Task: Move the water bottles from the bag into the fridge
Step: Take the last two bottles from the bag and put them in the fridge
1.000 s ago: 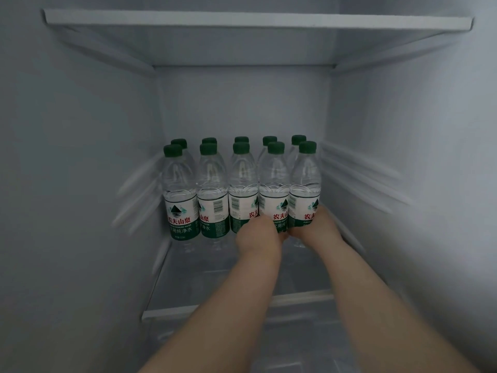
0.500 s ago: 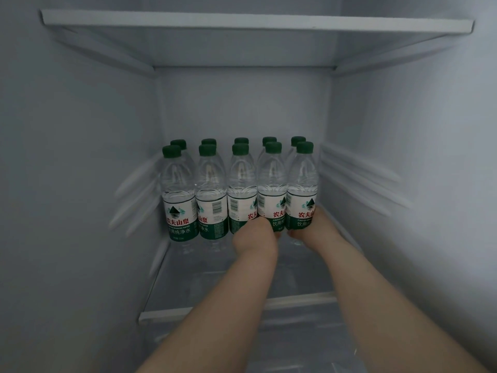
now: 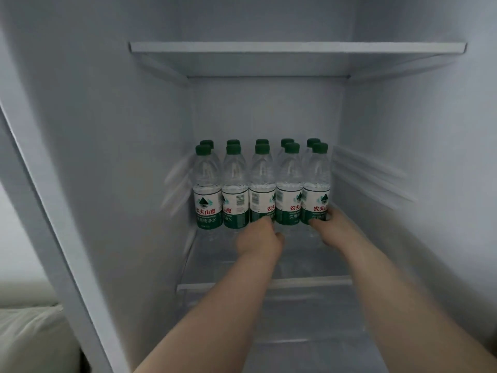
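Inside the fridge, ten green-capped water bottles stand upright in two rows of five along the back edge of the glass shelf. The right grip curls round the base of the rightmost front bottle. The left grip touches the middle front bottle; whether it clasps it cannot be told.

Back-row bottles: only green caps show.
Left hand grip: fingertips hidden, contact unclear.
Forearms: cut by lower edge.
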